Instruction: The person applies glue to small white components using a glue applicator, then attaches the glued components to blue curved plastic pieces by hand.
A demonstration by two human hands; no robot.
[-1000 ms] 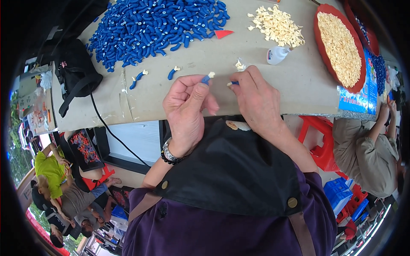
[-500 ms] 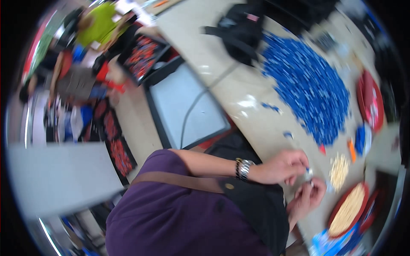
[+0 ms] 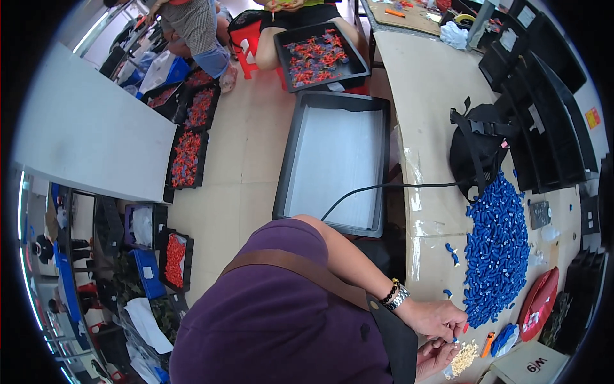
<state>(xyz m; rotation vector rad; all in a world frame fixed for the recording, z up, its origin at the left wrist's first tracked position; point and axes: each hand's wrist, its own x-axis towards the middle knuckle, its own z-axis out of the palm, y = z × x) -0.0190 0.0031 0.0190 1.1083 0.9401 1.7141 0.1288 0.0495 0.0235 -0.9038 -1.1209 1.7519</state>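
Observation:
My left hand (image 3: 440,318), with a metal watch and a beaded bracelet at its wrist, pinches a small blue piece (image 3: 455,340) at the table's edge. Just below, my right hand (image 3: 435,357) has its fingers pressed together, meeting the left fingertips; what it grips is too small to make out. Beside the hands lies a pile of small cream-coloured pieces (image 3: 465,358). A large heap of small blue pieces (image 3: 495,256) spreads over the table beyond, with a few loose blue pieces (image 3: 453,254) left of it.
An orange-handled tool (image 3: 488,344) and a red dish (image 3: 538,304) lie to the right. A black bag (image 3: 480,144) rests on the table, its cable running to my body. A black tray with a white lining (image 3: 336,166) stands left of the table. People sit by trays of red pieces (image 3: 316,59).
The view has turned, so table and hands now appear lower and further right. My hands stay together at the small blue piece.

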